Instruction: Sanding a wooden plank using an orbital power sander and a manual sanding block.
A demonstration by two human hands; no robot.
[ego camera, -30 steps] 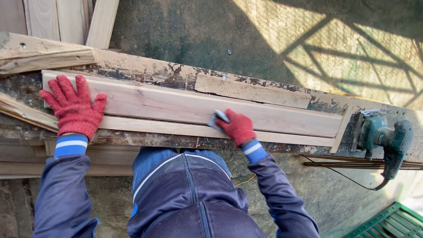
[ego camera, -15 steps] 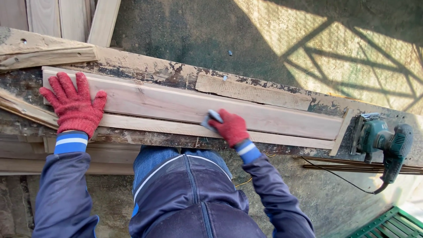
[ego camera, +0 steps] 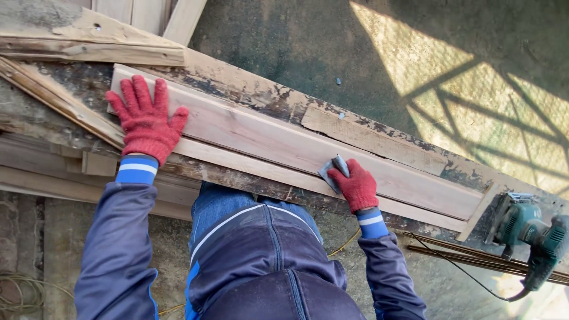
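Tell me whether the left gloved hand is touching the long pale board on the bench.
Touching. The head view shows the left hand spread flat, palm down, on the long pale board near its left end, with no gap under the fingers.

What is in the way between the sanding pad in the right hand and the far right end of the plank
Nothing visible. The right hand presses the sanding pad on the plank, whose surface runs bare to its right end. The green power sander sits beyond that end.

Left hand (ego camera: 146,123) in red glove lying flat, fingers (ego camera: 133,92) spreading toward 12 o'clock. Right hand (ego camera: 357,186) gloved, fingers curling closed, pointing 10 o'clock. Both arms reaching forward in dark blue sleeves.
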